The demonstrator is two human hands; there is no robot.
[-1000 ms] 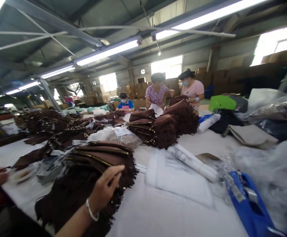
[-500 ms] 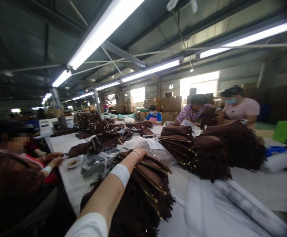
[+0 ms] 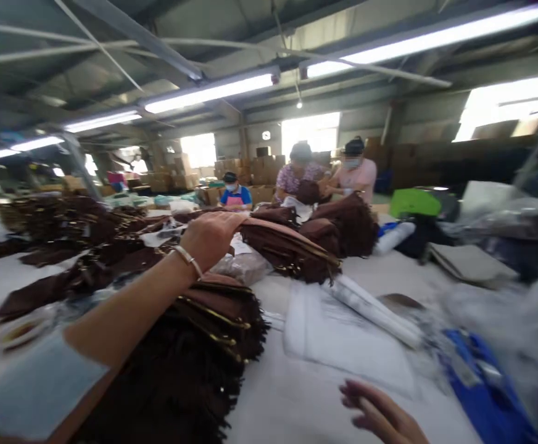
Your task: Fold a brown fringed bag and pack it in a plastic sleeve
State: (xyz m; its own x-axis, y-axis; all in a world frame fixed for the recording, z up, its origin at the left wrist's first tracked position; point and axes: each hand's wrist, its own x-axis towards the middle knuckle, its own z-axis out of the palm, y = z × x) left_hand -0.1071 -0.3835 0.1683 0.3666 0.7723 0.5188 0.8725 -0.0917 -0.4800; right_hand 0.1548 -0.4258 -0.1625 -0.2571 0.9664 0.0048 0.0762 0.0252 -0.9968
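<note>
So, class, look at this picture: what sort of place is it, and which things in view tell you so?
Most likely a bag factory or packing workshop. Stacks of brown fringed bags cover a long white worktable, cardboard boxes are piled at the back, and the left hand lifts one brown bag while other workers stand at the table.

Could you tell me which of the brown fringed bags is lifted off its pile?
The brown fringed suede bag held by the left hand; the others lie stacked.
</note>
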